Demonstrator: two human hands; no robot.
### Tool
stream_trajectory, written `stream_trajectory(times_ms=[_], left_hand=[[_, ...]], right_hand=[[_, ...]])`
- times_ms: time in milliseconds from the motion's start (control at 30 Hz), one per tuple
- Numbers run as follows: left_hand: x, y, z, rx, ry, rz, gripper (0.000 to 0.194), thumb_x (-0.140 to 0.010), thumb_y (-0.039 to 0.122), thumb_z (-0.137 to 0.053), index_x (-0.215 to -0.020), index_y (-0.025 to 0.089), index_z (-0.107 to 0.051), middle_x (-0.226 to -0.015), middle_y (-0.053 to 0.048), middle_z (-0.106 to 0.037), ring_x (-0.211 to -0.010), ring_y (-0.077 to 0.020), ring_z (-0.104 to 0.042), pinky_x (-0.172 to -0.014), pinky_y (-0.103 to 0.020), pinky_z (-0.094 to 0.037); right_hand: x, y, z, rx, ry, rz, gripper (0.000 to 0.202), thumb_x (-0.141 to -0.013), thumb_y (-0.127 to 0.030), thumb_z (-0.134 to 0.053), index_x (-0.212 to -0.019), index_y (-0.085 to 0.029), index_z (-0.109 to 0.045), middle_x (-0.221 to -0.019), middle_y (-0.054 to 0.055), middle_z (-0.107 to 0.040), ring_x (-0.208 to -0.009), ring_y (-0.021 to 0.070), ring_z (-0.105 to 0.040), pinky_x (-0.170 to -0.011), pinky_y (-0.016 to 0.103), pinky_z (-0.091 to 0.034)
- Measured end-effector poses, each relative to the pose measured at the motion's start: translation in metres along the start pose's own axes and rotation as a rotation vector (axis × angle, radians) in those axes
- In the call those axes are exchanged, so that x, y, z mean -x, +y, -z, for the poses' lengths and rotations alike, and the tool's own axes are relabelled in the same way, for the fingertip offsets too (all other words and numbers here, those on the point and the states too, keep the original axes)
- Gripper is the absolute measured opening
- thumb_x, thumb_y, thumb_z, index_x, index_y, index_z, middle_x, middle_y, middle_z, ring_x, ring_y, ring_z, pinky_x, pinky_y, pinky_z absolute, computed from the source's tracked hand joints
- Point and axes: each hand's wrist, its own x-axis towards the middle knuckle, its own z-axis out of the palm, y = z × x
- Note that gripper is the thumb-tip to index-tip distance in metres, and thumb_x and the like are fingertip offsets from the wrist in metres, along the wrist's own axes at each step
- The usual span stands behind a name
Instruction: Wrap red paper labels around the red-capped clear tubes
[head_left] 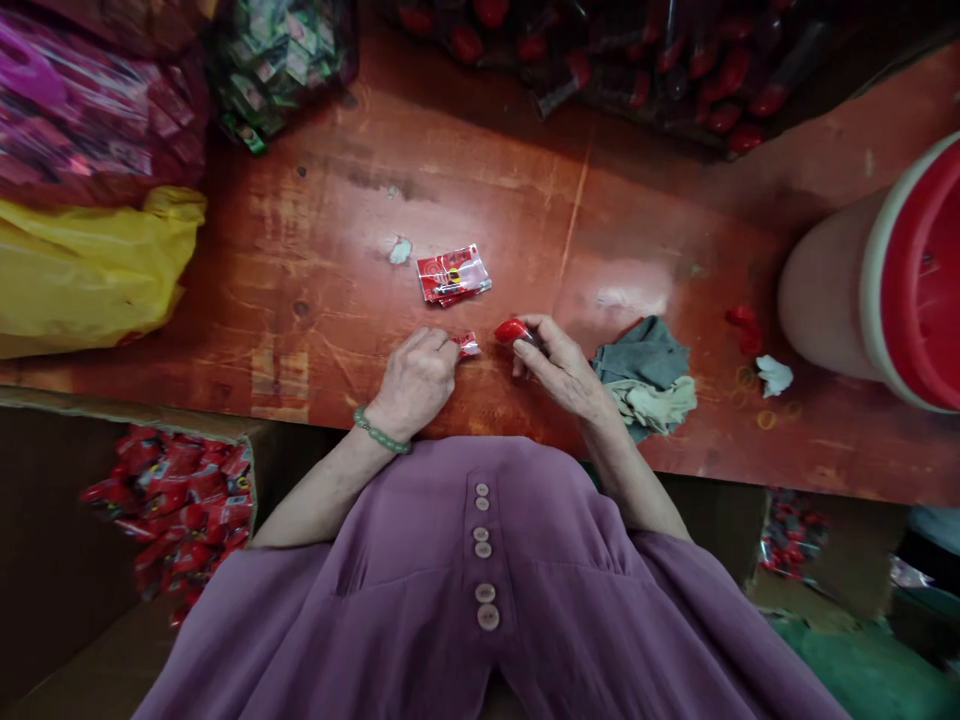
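Observation:
My left hand (420, 378), with a green bead bracelet at its wrist, is closed on a small red printed packet (468, 344) whose end sticks out past the fingertips. Between thumb and fingers of my right hand (556, 365) is a small clear tube with a red pointed cap (511, 331); the cap faces left and my fingers cover much of the tube. A small gap separates the packet from the cap. Just beyond both hands, a short stack of red printed packets (453, 275) lies flat on the table.
Crumpled grey-green cloths (646, 365) lie right of my right hand, near yellow rubber bands (766, 420) and a red-topped bucket (832, 280). Red-capped tubes (724, 80) fill the far right. Bags (90, 275) stand left. Below the table edge, a box (251, 470) holds red packets.

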Motion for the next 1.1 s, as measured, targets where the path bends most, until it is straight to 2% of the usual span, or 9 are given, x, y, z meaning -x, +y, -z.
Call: stream_trajectory(times_ms=[133,233,333,433,567,633,733,900,1100], left_hand=[[0.004,-0.005,-0.008,0.208,0.076,0.11,0.022,-0.091,0.02,-0.059,-0.07,0.016,-0.065,-0.071,-0.005,-0.064,-0.069,-0.0179,-0.057,-0.066,-0.03,-0.045],[0.008,-0.006,-0.009,0.407,0.157,0.201,0.022,-0.086,0.025,-0.07,-0.066,0.016,-0.063,-0.064,-0.001,-0.062,-0.061,-0.0134,-0.055,-0.059,-0.026,-0.041],[0.008,-0.005,-0.006,0.588,0.229,0.293,0.024,-0.077,0.025,-0.079,-0.062,0.016,-0.062,-0.06,0.002,-0.06,-0.055,-0.0103,-0.052,-0.056,-0.024,-0.038],[0.008,-0.002,-0.001,0.741,0.269,0.347,0.024,-0.073,0.026,-0.082,-0.061,0.017,-0.063,-0.061,0.002,-0.062,-0.057,-0.0102,-0.054,-0.058,-0.024,-0.041],[0.008,0.003,0.005,0.862,0.287,0.332,0.022,-0.074,0.03,-0.082,-0.065,0.017,-0.066,-0.065,0.001,-0.065,-0.06,-0.0102,-0.056,-0.059,-0.023,-0.043],[0.009,0.005,0.006,0.887,0.288,0.322,0.022,-0.075,0.03,-0.081,-0.065,0.017,-0.067,-0.066,0.001,-0.065,-0.06,-0.0098,-0.056,-0.058,-0.023,-0.043],[0.012,0.005,0.008,0.954,0.206,0.343,0.02,-0.077,0.032,-0.079,-0.069,0.017,-0.069,-0.07,-0.001,-0.068,-0.064,-0.0109,-0.059,-0.062,-0.023,-0.047],[0.013,0.0,0.019,1.126,-0.094,0.381,0.022,-0.085,0.037,-0.068,-0.09,0.017,-0.076,-0.083,-0.005,-0.075,-0.073,-0.0153,-0.067,-0.071,-0.027,-0.053],[0.005,-0.007,0.03,1.102,-0.247,0.389,0.027,-0.089,0.034,-0.061,-0.076,0.015,-0.075,-0.076,-0.005,-0.076,-0.072,-0.0165,-0.069,-0.068,-0.026,-0.052]], right_hand=[[0.006,0.003,-0.004,-0.11,0.05,0.007,0.033,-0.093,-0.049,-0.059,-0.113,-0.023,-0.059,-0.085,-0.002,-0.061,-0.07,0.0112,-0.059,-0.073,0.028,-0.051],[0.006,0.007,-0.009,-0.235,0.106,-0.006,0.037,-0.083,-0.045,-0.071,-0.112,-0.024,-0.062,-0.091,-0.002,-0.064,-0.07,0.0103,-0.059,-0.073,0.028,-0.051],[0.002,0.01,-0.016,-0.373,0.163,-0.042,0.037,-0.069,-0.042,-0.083,-0.096,-0.022,-0.067,-0.081,-0.004,-0.063,-0.066,0.0095,-0.056,-0.068,0.026,-0.049],[-0.004,0.008,-0.025,-0.506,0.214,-0.054,0.034,-0.06,-0.038,-0.088,-0.077,-0.02,-0.064,-0.072,-0.006,-0.06,-0.065,0.0088,-0.054,-0.066,0.024,-0.048],[-0.012,-0.004,-0.034,-0.573,0.137,0.005,0.034,-0.061,-0.03,-0.089,-0.072,-0.019,-0.059,-0.096,0.0,-0.068,-0.084,0.0109,-0.063,-0.08,0.026,-0.051],[-0.014,-0.01,-0.038,-0.582,0.062,0.008,0.036,-0.064,-0.031,-0.087,-0.073,-0.019,-0.055,-0.094,0.0,-0.069,-0.081,0.0111,-0.063,-0.078,0.027,-0.052],[-0.017,-0.012,-0.042,-0.562,0.03,-0.011,0.04,-0.067,-0.036,-0.086,-0.076,-0.021,-0.05,-0.077,-0.004,-0.065,-0.07,0.0097,-0.059,-0.071,0.026,-0.05],[-0.018,-0.008,-0.04,-0.429,0.051,0.019,0.037,-0.073,-0.039,-0.082,-0.076,-0.02,-0.051,-0.073,-0.005,-0.058,-0.066,0.0088,-0.053,-0.067,0.025,-0.046],[-0.018,-0.016,-0.036,-0.225,0.01,0.128,0.025,-0.079,-0.03,-0.075,-0.078,-0.02,-0.053,-0.071,-0.006,-0.055,-0.063,0.0081,-0.048,-0.061,0.022,-0.04]])
